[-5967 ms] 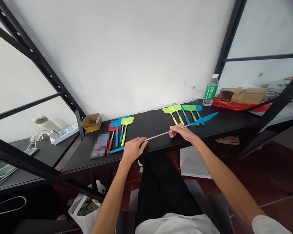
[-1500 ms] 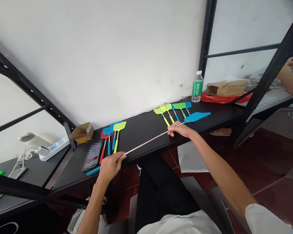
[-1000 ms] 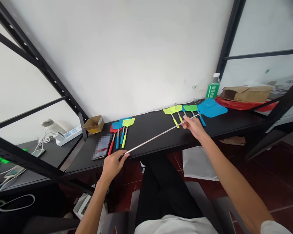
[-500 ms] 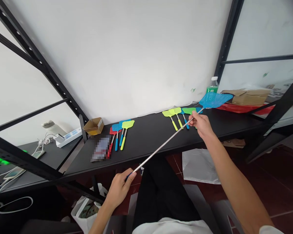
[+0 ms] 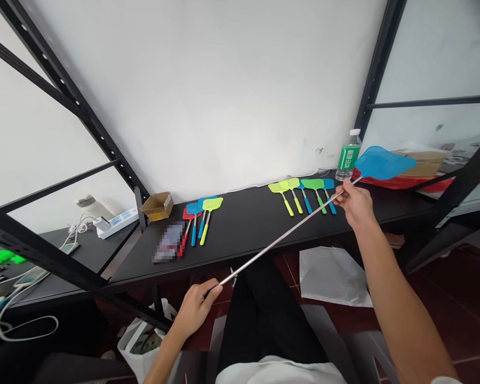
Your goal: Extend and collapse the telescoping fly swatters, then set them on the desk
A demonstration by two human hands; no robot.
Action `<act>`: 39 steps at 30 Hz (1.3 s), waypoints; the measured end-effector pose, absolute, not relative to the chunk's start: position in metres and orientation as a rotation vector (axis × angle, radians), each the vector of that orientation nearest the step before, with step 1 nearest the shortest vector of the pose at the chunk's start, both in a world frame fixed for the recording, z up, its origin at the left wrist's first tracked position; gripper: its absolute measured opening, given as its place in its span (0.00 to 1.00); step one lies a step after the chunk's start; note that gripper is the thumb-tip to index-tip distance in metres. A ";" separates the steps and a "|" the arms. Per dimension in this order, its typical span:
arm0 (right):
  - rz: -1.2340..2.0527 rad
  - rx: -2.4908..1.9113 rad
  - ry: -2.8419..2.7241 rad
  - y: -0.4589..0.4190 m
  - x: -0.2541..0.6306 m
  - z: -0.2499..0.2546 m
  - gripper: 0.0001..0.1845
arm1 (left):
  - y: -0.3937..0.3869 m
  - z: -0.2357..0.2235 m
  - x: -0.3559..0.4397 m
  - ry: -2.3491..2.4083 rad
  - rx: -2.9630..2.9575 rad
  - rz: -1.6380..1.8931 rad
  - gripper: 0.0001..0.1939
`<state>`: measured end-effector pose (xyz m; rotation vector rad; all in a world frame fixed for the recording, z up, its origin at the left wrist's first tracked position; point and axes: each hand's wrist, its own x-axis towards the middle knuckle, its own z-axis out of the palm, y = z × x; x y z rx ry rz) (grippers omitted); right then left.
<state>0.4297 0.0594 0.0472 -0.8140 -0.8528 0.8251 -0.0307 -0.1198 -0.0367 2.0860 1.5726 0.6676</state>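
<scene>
A blue fly swatter (image 5: 384,163) with a long metal rod stretches diagonally between my hands, above the front of the black shelf. My left hand (image 5: 198,306) is closed around its handle end, low in front of the shelf edge; the grip is mostly hidden by the fingers. Up by the swatter's head, my right hand (image 5: 352,200) pinches the rod. Behind the rod lies a row of short fly swatters, among them a yellow one (image 5: 282,194), a green one (image 5: 314,185) and a blue one (image 5: 330,185). More swatters, including a yellow-green one (image 5: 212,204) and a red one (image 5: 189,217), lie at left.
On the shelf (image 5: 240,226) stand a small cardboard box (image 5: 157,207) at left and a green-labelled bottle (image 5: 348,156) at back right. A power strip (image 5: 120,221) with cables lies beyond the left post. A white bag (image 5: 138,346) stands below.
My right hand has moved right and away from my left, carrying the swatter's head rightward. More metal rod shows between my hands. My left hand has stayed nearly in place.
</scene>
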 end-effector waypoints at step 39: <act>0.788 -0.778 -0.788 0.065 0.413 0.046 0.24 | -0.131 -0.053 -0.032 1.606 2.112 0.783 0.19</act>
